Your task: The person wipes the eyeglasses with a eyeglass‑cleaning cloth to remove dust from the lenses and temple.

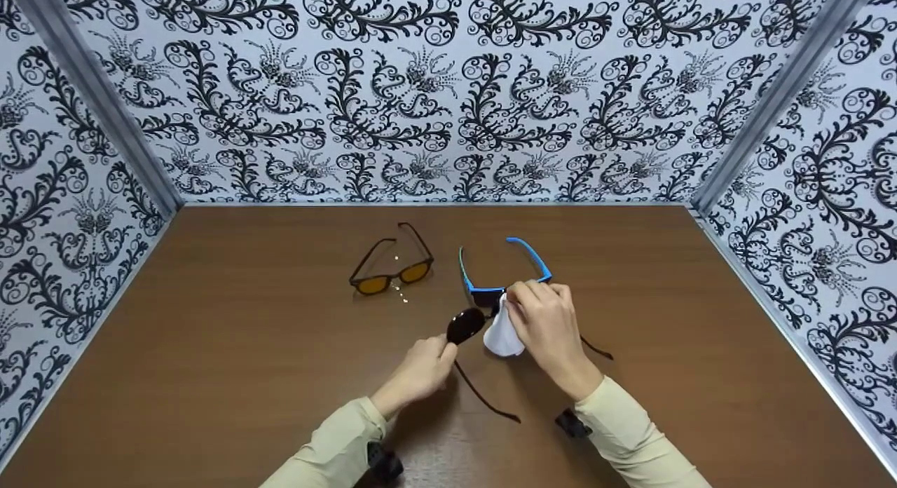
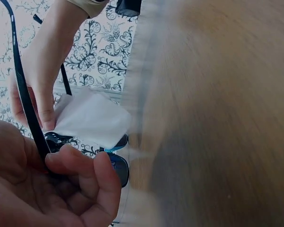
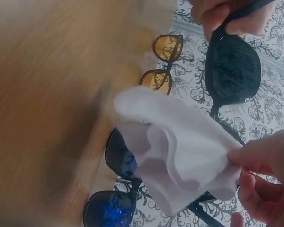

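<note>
Dark-lensed black sunglasses (image 1: 466, 325) are held up over the table between both hands. My left hand (image 1: 420, 369) pinches them at the hinge side of one lens, and a temple arm hangs down past the fingers. In my right hand (image 1: 550, 323) is a white cloth (image 1: 503, 334), gripped with thumb and fingers over the other lens, which the cloth and hand mostly hide. In the right wrist view the cloth (image 3: 175, 146) drapes in folds beside the bare dark lens (image 3: 235, 71).
Blue-framed sunglasses (image 1: 487, 296) lie just beyond the right hand, partly covered by it. Glasses with orange lenses (image 1: 375, 285) lie farther left on the brown table (image 1: 245, 334). Patterned walls (image 1: 420, 88) stand at the back and both sides.
</note>
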{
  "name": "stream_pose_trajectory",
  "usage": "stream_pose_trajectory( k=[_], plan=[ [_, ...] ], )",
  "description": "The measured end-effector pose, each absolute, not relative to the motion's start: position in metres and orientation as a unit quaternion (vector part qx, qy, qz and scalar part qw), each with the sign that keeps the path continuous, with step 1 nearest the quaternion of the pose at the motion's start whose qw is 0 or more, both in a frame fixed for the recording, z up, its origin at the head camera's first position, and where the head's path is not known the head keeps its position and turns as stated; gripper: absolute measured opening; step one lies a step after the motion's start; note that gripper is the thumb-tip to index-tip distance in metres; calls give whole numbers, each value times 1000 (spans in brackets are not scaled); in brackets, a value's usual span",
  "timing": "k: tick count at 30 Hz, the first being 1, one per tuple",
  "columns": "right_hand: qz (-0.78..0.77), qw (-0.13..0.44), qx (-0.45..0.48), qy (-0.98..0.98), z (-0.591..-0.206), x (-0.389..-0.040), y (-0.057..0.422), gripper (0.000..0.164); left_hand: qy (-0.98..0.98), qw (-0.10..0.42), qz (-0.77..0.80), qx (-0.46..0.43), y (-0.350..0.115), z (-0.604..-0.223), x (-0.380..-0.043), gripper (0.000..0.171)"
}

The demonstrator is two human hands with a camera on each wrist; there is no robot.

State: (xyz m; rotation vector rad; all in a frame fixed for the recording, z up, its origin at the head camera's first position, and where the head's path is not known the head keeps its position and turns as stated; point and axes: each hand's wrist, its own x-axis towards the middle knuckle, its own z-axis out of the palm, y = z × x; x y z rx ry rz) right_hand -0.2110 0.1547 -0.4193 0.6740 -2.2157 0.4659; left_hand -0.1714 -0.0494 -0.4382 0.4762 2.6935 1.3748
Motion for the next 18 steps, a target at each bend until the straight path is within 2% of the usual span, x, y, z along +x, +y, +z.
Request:
stream_pose_trajectory(
  k=[11,18],
  plan=[
    [229,347,266,-870,-416,-199,153,19,668,197,709,106,-62,-433,-183,21],
    [261,331,256,-870,-414,-193,149,20,653,199,724,97,-68,-433,-185,19]
  ],
)
